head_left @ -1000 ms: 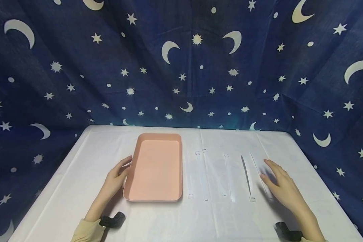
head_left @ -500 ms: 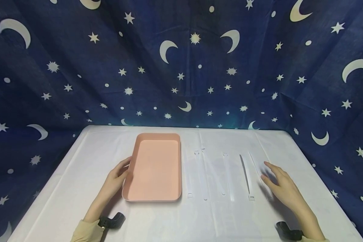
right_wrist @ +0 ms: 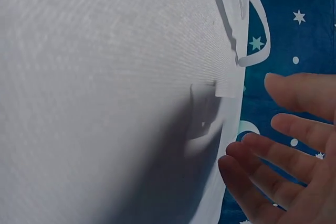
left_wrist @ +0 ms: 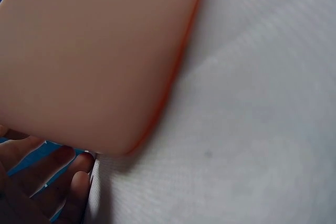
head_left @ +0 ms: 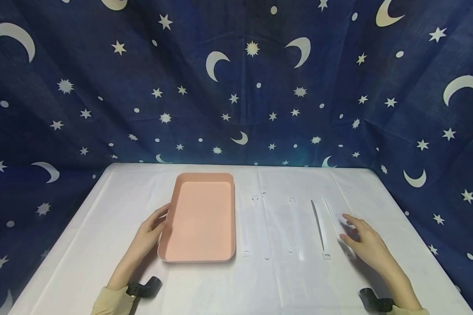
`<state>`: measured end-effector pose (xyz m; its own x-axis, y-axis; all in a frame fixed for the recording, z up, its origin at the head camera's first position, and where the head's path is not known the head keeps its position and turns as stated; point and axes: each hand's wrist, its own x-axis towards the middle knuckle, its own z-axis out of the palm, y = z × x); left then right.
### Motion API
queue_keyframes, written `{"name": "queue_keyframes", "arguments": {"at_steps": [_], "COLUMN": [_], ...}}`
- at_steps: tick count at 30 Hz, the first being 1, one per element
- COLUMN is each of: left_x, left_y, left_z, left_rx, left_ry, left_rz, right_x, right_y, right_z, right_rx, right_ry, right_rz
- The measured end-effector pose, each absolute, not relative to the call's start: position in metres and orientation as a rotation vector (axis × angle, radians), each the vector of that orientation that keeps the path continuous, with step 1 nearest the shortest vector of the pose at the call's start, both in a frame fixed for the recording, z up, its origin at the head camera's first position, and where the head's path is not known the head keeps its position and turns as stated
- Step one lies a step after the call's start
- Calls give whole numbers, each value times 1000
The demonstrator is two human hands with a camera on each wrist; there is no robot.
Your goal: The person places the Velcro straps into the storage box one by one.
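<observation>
A shallow pink tray (head_left: 202, 218) lies on the white-covered table, left of the middle. Along its left side rests my left hand (head_left: 149, 232), its fingertips at the tray's wall; the left wrist view shows those fingers (left_wrist: 60, 171) spread and loosely bent beside the tray. To the right lie several thin white straps (head_left: 297, 232), each with a small slotted head at one end. One strap (head_left: 319, 225) stands on edge and shows dark. My right hand (head_left: 368, 243) hovers at the rightmost strap (head_left: 332, 214), fingers parted, holding nothing. A strap (right_wrist: 257, 24) arcs up from the cloth in the right wrist view.
Behind the table hangs a dark blue curtain (head_left: 268, 127) with moons and stars. The white tablecloth (head_left: 220, 288) has fold creases. Black camera mounts sit on the left wrist (head_left: 146, 287) and the right wrist (head_left: 376, 302).
My right hand has lowered slightly toward the near side, its fingers bending a little more. My left hand stays at the tray. The whole head view has shifted slightly.
</observation>
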<state>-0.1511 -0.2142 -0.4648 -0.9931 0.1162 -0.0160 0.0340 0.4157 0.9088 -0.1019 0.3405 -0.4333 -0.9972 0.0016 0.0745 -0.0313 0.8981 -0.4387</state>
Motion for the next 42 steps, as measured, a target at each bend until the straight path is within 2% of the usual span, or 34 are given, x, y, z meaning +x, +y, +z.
{"name": "queue_keyframes", "arguments": {"at_steps": [13, 42], "left_x": [-151, -152], "left_y": [-214, -215], "left_z": [-463, -465], "left_rx": [122, 125], "left_ry": [2567, 2555], "left_rz": [1656, 1662], "right_x": [-103, -107], "right_y": [337, 331], "right_z": [-443, -448], "right_rx": [-32, 24], "right_ry": [-2986, -2980], "right_rz": [674, 613]}}
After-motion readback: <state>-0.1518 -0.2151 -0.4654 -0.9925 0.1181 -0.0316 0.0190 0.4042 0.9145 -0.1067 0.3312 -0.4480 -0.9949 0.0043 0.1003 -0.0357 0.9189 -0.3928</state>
